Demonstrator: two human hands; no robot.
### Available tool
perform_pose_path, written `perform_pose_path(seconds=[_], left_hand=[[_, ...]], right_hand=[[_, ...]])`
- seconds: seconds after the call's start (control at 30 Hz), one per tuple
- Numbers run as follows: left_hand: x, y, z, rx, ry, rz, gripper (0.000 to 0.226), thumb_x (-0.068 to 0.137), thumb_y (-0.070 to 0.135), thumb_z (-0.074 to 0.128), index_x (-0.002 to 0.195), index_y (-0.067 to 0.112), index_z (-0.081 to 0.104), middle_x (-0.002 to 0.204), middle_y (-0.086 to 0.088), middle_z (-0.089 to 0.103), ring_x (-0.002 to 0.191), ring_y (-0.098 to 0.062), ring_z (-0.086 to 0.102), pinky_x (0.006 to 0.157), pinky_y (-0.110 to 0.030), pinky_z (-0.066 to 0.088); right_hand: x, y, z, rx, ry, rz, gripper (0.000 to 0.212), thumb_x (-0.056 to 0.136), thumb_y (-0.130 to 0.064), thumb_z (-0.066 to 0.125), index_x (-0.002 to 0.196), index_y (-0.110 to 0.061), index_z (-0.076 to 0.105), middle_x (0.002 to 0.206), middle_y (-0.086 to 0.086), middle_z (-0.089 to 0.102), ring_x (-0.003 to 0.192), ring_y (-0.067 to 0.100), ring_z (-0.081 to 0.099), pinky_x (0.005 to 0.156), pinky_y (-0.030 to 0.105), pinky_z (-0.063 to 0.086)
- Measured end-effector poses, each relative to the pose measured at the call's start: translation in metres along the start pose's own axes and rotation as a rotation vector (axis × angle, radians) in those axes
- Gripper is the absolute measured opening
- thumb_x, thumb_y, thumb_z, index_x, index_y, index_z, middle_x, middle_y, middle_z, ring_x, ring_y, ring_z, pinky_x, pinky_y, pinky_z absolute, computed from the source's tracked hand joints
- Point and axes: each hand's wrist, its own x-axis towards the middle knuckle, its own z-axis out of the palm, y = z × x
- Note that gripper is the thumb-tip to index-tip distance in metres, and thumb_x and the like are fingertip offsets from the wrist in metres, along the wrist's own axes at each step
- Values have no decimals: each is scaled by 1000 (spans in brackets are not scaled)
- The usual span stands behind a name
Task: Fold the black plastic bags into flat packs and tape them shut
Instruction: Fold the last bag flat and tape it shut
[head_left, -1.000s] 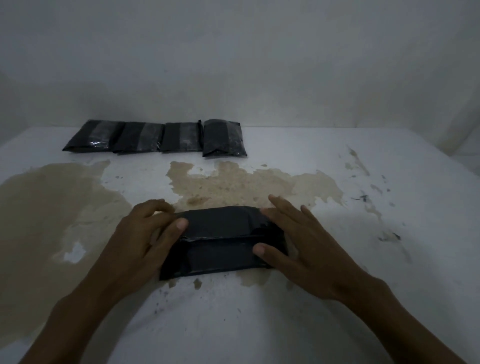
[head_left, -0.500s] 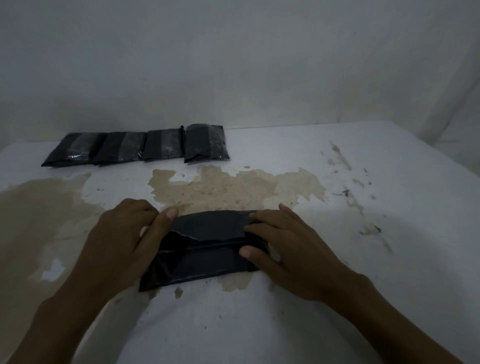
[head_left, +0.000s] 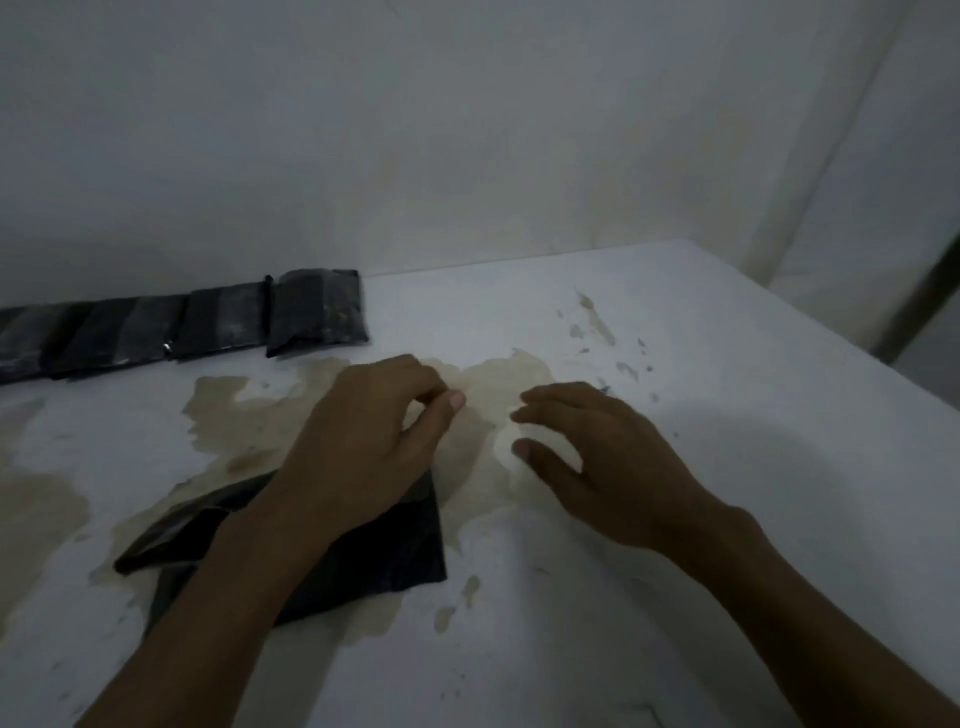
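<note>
A folded black plastic bag (head_left: 374, 561) lies on the stained white table (head_left: 675, 597), its left flap lifted and partly unfolded. My left hand (head_left: 374, 441) is over the bag's far right corner, and its forearm covers the bag's middle. Its fingers are curled with the thumb tip against them, and nothing shows between them. My right hand (head_left: 597, 457) is over bare table to the right of the bag, apart from it, with fingers loosely spread and holding nothing. Several taped black packs (head_left: 317, 312) lie in a row at the back left by the wall.
Brown stains (head_left: 249, 421) spread over the table's middle and left. The table's right edge (head_left: 841, 343) runs diagonally at the right, with a dark upright bar (head_left: 919, 291) beyond it. A pale wall stands close behind the table.
Both hands have come off the folded bag and moved away from me and to the right. The bag lies free and its left flap has sprung up. The view has swung to the right.
</note>
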Motion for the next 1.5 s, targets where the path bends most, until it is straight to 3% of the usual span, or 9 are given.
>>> perform_pose_path(seconds=[0.1, 0.23, 0.4, 0.63, 0.83, 1.07, 1.33, 1.43, 1.5], left_hand=[[29, 4, 32, -2, -104, 16, 30, 92, 31, 49, 88, 11, 71, 84, -1, 69, 77, -16, 62, 68, -31, 48], [68, -1, 77, 26, -218, 12, 21, 95, 13, 54, 99, 5, 73, 95, -8, 72, 87, -22, 65, 77, -36, 51], [100, -10, 119, 87, -322, -67, 31, 92, 4, 47, 116, 3, 67, 113, -14, 66, 107, -31, 60, 91, -45, 48], [122, -9, 142, 235, -415, -140, 62, 78, 22, 25, 121, 9, 67, 105, -18, 57, 105, -35, 52, 87, -48, 48], [121, 2, 142, 116, -310, -193, 38, 87, 12, 43, 111, 7, 72, 105, -12, 61, 99, -27, 60, 88, -40, 51], [126, 9, 153, 107, -188, -324, 13, 87, 18, 66, 76, 15, 72, 65, 13, 57, 69, -16, 62, 66, -31, 53], [117, 14, 151, 59, -86, -200, 11, 88, 6, 58, 82, 11, 66, 76, 10, 59, 79, -18, 61, 70, -33, 50], [116, 18, 139, 0, 47, -131, 8, 88, 7, 58, 83, 11, 63, 75, 6, 63, 73, -20, 62, 69, -42, 54], [119, 25, 127, -34, 134, -98, 9, 89, 8, 59, 82, 12, 63, 74, 7, 64, 70, -15, 63, 66, -36, 54]], right_hand=[[7, 43, -4, -30, 60, 108, 32, 95, -32, 50, 122, -21, 62, 130, -3, 60, 123, 17, 52, 99, 23, 33], [20, 97, -6, -56, 114, 243, 29, 93, -11, 49, 116, -19, 64, 124, 0, 63, 117, 23, 56, 96, 44, 46], [22, 133, -1, -72, 141, 317, 31, 93, -3, 45, 117, -10, 64, 126, 8, 61, 116, 27, 54, 96, 37, 43], [21, 143, 9, -33, 227, 291, 26, 92, -5, 49, 110, -10, 67, 118, 7, 66, 111, 26, 57, 90, 34, 45], [23, 143, 9, -34, 223, 287, 30, 92, -2, 47, 114, -9, 66, 120, 8, 65, 111, 26, 56, 91, 34, 44], [25, 143, 11, -13, 212, 289, 32, 92, -3, 46, 116, -10, 65, 120, 8, 64, 110, 26, 56, 93, 37, 46], [24, 143, 10, -4, 231, 278, 32, 92, -3, 45, 116, -10, 65, 120, 7, 64, 110, 25, 56, 91, 36, 46], [24, 146, 13, -1, 247, 280, 31, 90, -3, 47, 112, -11, 67, 118, 5, 65, 110, 25, 56, 90, 36, 46], [22, 149, 15, -6, 263, 279, 29, 90, -4, 48, 110, -12, 68, 116, 3, 66, 108, 23, 58, 87, 31, 44]])
